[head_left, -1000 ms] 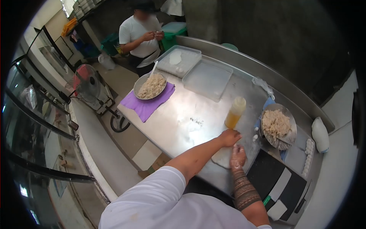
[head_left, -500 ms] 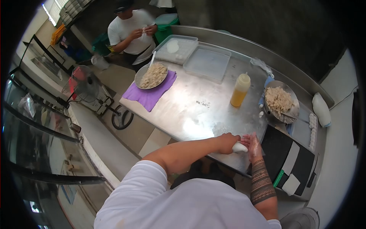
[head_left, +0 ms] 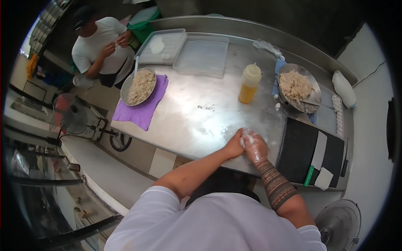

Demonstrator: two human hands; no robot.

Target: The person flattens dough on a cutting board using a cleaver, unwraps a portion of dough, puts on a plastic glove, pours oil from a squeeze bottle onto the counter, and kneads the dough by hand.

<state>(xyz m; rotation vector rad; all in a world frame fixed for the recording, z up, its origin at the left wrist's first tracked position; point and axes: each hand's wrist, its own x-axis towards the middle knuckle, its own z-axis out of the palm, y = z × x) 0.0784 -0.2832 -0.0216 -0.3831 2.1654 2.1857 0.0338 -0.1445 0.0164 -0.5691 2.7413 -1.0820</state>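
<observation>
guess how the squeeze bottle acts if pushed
The squeeze bottle is tall and narrow, so a high push could tip it. Yellow liquid sits in its lower part, so it may feel bottom-heavy and slosh. The metal tabletop looks shiny, so a low push might slide it.

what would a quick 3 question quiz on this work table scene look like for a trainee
1. True or false: the squeeze bottle stands upright on the metal table.

2. Which of these lies under the bowl at the left of the picture?
A) a black board
B) a purple cloth
C) a clear tray

3. Fill the gap: the person's left hand and right hand meet at a mostly hidden lump whose visible part is ____ in colour.

Key:
1. True
2. B
3. white
</observation>
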